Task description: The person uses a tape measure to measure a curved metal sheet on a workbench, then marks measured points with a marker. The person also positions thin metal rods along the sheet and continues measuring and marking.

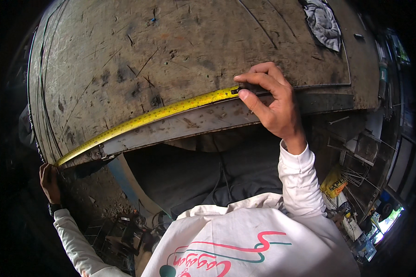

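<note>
A yellow tape measure (159, 113) is stretched along the near edge of the worktable (180, 51), its blade bowing slightly. At its dark hooked end, my right hand (275, 104) pinches the tip between thumb and fingers. Toward the far left, my left hand (50, 181) is closed at the other end of the blade, by the table's left corner; the tape's case cannot be made out there. Just below the blade runs a flat grey metal strip (180, 128) along the table's front edge, continuing to the right past my right hand.
A crumpled grey cloth (322, 23) lies at the table's far right. Thin rods (259, 23) and scraps rest on the stained top. Lower right, a yellow bag (333, 182) and a cluster of thin metal rods (356, 175) sit beside the table. Debris (113, 207) covers the floor at lower left.
</note>
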Motion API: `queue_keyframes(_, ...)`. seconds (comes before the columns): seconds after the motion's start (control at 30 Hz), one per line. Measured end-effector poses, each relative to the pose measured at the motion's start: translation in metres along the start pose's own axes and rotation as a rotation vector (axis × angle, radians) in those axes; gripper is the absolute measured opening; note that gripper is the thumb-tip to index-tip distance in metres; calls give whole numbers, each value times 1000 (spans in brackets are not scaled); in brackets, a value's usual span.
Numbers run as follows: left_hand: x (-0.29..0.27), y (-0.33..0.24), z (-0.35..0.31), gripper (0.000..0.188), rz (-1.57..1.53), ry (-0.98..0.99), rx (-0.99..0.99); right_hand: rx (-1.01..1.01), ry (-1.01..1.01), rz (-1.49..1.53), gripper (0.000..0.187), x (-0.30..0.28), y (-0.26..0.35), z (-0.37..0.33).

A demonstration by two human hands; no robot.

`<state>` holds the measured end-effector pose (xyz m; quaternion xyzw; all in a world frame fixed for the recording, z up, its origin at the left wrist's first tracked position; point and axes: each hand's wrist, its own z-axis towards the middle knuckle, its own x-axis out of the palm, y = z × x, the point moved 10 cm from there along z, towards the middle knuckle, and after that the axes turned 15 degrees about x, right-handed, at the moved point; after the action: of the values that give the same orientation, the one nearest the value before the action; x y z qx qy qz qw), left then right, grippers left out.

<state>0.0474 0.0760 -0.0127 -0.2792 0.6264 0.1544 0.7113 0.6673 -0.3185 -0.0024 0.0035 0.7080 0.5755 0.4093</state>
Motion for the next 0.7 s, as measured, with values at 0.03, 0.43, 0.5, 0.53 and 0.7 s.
queue_keyframes(0.03,0,2,-2,17,5,-5,-1,-4,-1,-6,23,0,0,0)
queue_keyframes(0.43,-4,-12,30,13,-114,57,-39,-40,29,71,16,-16,5,6)
queue_keyframes(0.5,-4,-34,35,12,-129,37,-3,79,122,195,14,-44,-8,12)
queue_keyframes(0.53,-7,-59,49,11,-135,34,37,149,156,254,14,-62,-20,12)
queue_keyframes(0.7,19,-208,129,10,-357,75,26,214,47,266,17,-214,-102,1)
